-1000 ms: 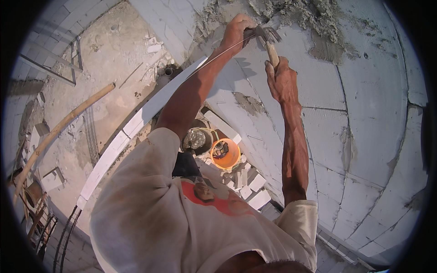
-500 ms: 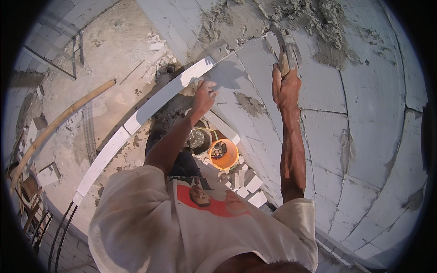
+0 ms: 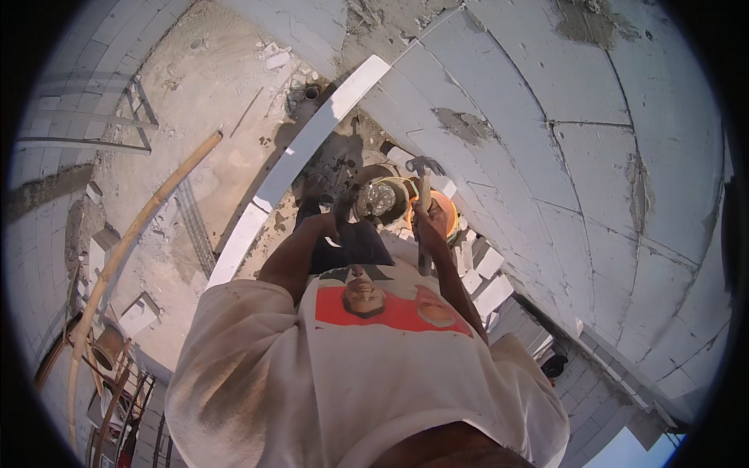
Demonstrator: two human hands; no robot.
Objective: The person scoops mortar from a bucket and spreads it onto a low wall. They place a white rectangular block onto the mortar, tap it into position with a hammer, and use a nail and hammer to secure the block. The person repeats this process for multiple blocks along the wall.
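Note:
My right hand [image 3: 427, 221] is closed round the handle of a claw hammer [image 3: 424, 165], held upright in front of my body with its metal head at the top. A narrow grey strip [image 3: 425, 259] shows just below that hand; I cannot make out what it is. Behind the hammer stands an orange bucket [image 3: 447, 209], partly hidden by my hand. My left hand [image 3: 341, 212] hangs low in shadow near my dark trousers, and its fingers cannot be made out. Close to it is a round container of grey mix [image 3: 378, 199].
A long white beam [image 3: 300, 160] runs diagonally to my left. Beyond it a wooden pole [image 3: 148, 207] leans over the dusty floor. On the right rises a wall of grey blocks [image 3: 577, 156] with mortar smears. Broken white blocks [image 3: 489, 264] lie beside the bucket.
My right hand has come down from the top of the wall to the bucket with the hammer. My left hand has dropped from beside the beam's far end toward my legs. The view has shifted.

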